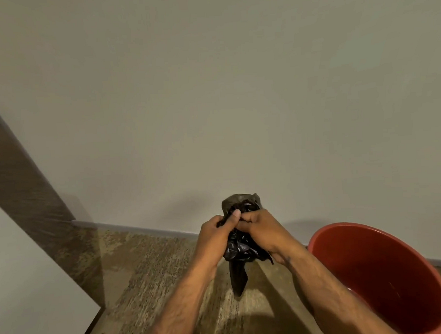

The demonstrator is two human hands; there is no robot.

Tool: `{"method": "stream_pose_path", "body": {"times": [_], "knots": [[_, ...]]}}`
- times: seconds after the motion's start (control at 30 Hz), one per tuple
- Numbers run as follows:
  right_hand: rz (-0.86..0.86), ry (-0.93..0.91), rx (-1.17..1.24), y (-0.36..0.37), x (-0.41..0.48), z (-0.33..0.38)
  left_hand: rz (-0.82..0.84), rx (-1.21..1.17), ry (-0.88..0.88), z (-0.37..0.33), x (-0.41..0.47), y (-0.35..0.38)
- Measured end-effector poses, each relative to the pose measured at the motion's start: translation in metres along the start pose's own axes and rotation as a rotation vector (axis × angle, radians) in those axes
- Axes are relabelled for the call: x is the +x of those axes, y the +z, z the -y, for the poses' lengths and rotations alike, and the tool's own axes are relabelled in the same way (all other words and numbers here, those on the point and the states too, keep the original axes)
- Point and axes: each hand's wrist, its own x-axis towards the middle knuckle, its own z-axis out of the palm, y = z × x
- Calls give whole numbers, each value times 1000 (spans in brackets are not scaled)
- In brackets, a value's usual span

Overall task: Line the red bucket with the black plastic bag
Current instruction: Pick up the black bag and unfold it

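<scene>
A crumpled black plastic bag (240, 245) is bunched between both my hands in mid-air, above the floor. My left hand (215, 237) grips its left side, thumb pressed on the top. My right hand (265, 231) clasps the right side. A wrinkled edge of the bag sticks up above my fingers and a narrow tail hangs below. The red bucket (388, 275) stands on the floor to the right, under my right forearm, its mouth open and nothing visible inside.
A pale wall (211, 103) with a grey skirting board (146, 230) is straight ahead. Speckled stone floor (148, 267) lies below. A dark wood-grain panel (23, 187) and a white surface (29, 291) stand at the left.
</scene>
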Motion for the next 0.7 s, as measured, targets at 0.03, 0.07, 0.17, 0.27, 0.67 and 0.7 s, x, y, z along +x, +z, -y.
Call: {"method": "stream_pose_path", "body": {"times": [0.03, 0.07, 0.17, 0.27, 0.67, 0.7], "knots": [[10, 34, 88, -2, 0, 0, -18, -26, -6, 1, 2, 0], [5, 67, 165, -5, 0, -1, -57, -78, -24, 2, 5, -1], [-105, 138, 296, -16, 6, -7, -208, -382, -193, 9, 19, -16], [-249, 243, 694, -35, 13, -20, -299, -789, -326, 14, 25, -41], [-460, 70, 101, -84, 46, 42, -200, 128, -20, -75, 38, -100], [-541, -49, -41, -90, 45, 61, -272, 111, 87, -93, 40, -103]]}}
